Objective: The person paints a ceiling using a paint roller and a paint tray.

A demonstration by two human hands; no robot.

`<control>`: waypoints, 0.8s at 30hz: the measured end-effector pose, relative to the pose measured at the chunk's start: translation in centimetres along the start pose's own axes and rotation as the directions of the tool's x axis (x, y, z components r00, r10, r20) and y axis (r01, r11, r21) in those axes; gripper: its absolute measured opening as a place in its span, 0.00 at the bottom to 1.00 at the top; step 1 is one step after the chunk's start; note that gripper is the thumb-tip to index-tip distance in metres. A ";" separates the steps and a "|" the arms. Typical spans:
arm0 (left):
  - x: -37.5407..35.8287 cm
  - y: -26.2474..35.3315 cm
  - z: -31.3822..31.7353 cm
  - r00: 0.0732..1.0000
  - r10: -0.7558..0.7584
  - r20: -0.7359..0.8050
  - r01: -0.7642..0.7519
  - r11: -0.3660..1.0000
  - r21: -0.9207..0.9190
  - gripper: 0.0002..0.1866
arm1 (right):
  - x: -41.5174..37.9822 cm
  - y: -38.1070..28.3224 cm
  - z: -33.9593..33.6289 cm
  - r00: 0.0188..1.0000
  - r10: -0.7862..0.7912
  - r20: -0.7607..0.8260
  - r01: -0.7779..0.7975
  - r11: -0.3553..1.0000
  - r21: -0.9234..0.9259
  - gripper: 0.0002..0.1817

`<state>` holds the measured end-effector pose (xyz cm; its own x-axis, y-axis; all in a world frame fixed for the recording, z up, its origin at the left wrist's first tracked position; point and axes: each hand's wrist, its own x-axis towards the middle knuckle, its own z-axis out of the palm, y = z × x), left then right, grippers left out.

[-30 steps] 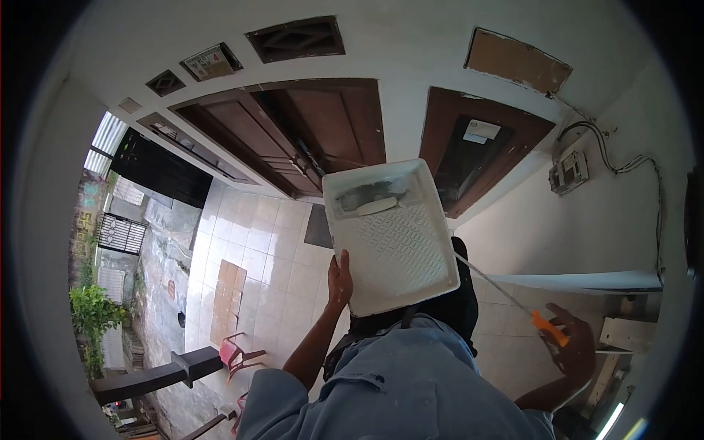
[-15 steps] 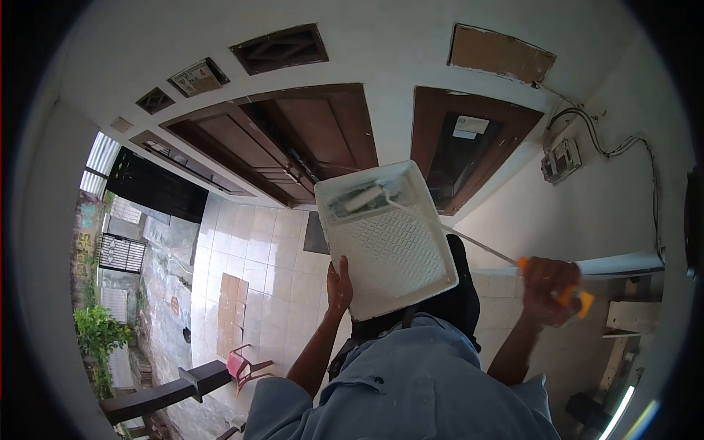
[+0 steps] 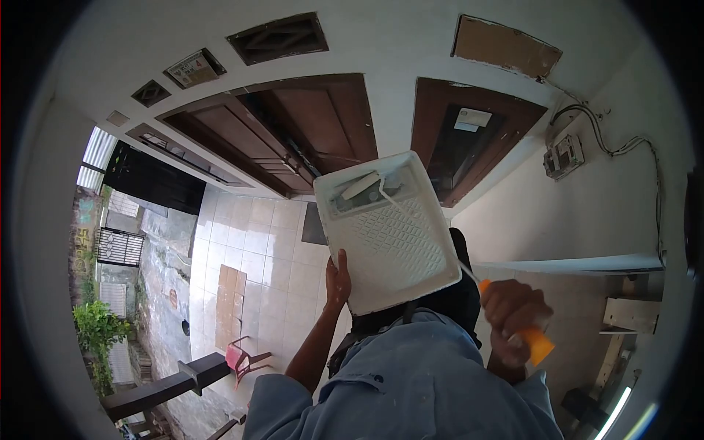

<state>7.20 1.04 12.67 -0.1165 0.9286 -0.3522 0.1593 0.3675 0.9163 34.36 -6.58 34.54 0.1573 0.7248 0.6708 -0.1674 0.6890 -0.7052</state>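
Note:
A white paint tray (image 3: 396,249) with a textured ramp is held out in front of my body. My left hand (image 3: 338,280) grips its left edge, thumb on top and the other fingers hidden beneath. Inside the far end of the tray lies a paint roller (image 3: 361,185), next to whitish paint. Its thin metal rod crosses the tray's right edge to an orange handle (image 3: 534,345). My right hand (image 3: 515,312) is wrapped round that handle, to the right of the tray.
Ahead are a brown double door (image 3: 315,132) and a brown-framed window (image 3: 477,132). An electric meter (image 3: 563,157) hangs on the right wall. Cardboard (image 3: 230,301) and a red chair (image 3: 238,359) are on the tiled floor at left. A dark mat (image 3: 314,223) lies near the door.
My right hand has moved left and slightly down, closer to the tray, with the handle. The roller head has shifted slightly left and up in the tray. My left hand keeps its hold.

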 end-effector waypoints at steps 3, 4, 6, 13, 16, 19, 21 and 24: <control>0.0 -0.2 -0.1 0.999 0.031 -0.009 -0.031 0.999 -0.010 0.33 | 0.6 -1.1 -0.1 1.000 0.018 -0.003 -0.018 0.999 0.035 0.15; -0.1 -0.3 -0.2 0.999 0.031 -0.014 -0.031 1.000 0.000 0.33 | 0.9 -1.9 -0.5 0.999 0.033 -0.019 -0.032 0.997 0.069 0.15; 0.1 -0.4 -0.1 0.999 0.042 -0.021 -0.042 0.999 0.013 0.33 | 1.0 -2.7 -2.1 0.998 0.069 -0.003 -0.068 0.993 0.096 0.14; 0.3 -0.6 -0.1 1.000 0.027 0.004 -0.026 0.999 -0.044 0.33 | -1.2 0.0 -0.7 0.999 0.018 0.026 -0.018 1.000 0.001 0.16; -0.3 -0.1 0.0 0.999 0.045 -0.012 -0.045 0.999 0.000 0.33 | -0.5 -2.9 -0.7 0.999 0.038 -0.010 -0.038 0.999 0.029 0.15; -0.2 0.1 0.2 0.997 0.077 -0.005 -0.077 0.997 -0.004 0.33 | -1.4 -1.8 -0.1 0.994 0.015 -0.107 -0.011 0.999 0.035 0.14; 0.2 -0.8 0.1 0.997 0.079 0.005 -0.078 0.996 -0.030 0.32 | -2.6 1.0 0.9 0.987 -0.056 -0.148 0.061 0.998 0.027 0.13; -0.3 -0.2 0.2 0.999 0.037 -0.024 -0.038 0.999 -0.013 0.32 | -2.6 0.3 1.5 0.997 -0.075 -0.018 0.076 0.996 0.038 0.12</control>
<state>7.40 0.74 12.56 -0.1342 0.9402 -0.3132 0.1505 0.3317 0.9313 32.42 -8.26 32.94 0.1865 0.6707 0.7179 -0.1916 0.7415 -0.6430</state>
